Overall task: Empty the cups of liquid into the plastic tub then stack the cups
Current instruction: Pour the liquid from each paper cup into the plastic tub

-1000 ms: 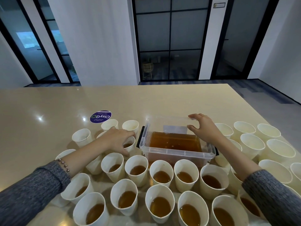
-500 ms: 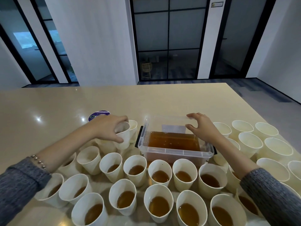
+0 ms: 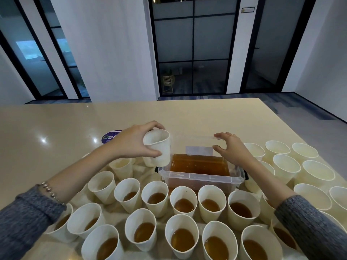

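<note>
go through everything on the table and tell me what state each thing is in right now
Clear plastic tub: open, part full of amber liquid.
White paper cup in left hand: lifted, tipped toward the tub.
Left hand: grip closed on that cup.
Right hand: open, on the tub's far rim.
Front cups: upright, holding liquid.
Right-side cups: upright, empty.

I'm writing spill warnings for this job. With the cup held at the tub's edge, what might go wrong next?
1. The left hand holds the paper cup at the plastic tub's left rim; tipping there may splash the table.
2. The tub already looks quite full.
3. Filled cups crowd under both forearms; a sleeve might topple one.
</note>
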Demonstrator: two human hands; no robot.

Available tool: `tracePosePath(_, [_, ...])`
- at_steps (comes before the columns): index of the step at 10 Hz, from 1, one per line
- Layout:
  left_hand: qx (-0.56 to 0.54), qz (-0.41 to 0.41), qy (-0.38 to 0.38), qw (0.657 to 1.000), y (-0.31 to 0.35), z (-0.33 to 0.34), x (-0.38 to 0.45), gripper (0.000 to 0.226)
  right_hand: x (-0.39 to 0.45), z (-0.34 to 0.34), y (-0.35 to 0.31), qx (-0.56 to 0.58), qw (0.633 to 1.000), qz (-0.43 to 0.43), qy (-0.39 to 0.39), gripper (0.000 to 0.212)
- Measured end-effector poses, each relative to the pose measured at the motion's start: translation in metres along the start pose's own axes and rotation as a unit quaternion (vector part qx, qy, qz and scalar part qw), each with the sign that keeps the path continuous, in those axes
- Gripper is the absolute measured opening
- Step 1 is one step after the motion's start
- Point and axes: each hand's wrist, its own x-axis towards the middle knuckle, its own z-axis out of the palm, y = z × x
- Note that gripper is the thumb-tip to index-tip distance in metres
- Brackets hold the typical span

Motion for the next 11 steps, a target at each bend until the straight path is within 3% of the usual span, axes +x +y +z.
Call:
tracePosePath(1, [-0.066,-0.013,0.048,0.997,-0.001,0.017,0.004,0.08,0.0,0.0,0.0,0.003,1.0,0.004,0.001,0.045])
tracePosePath(2, [-0.135,-0.037,0.097,0.985,-0.003,0.044,0.004,0.077,0.0,0.0,0.001,0.005,1.0,0.002,0.001,0.045])
tracePosePath(3, [-0.153,-0.043,0.07,0.985,-0.001,0.07,0.004,0.063,0.001,0.0,0.002,0.008,1.0,-0.001,-0.003,0.045])
tracePosePath(7, [0.067,0.06,0.025,0.996,0.012,0.08,0.027,0.061,0.001,0.001,0.003,0.009,1.0,0.001,0.001,0.045])
tracePosePath(11, [0.255,0.154,0.063,0.952,0.02,0.07,0.035,0.065,0.002,0.002,0.003,0.009,1.0,0.007,0.004,0.045])
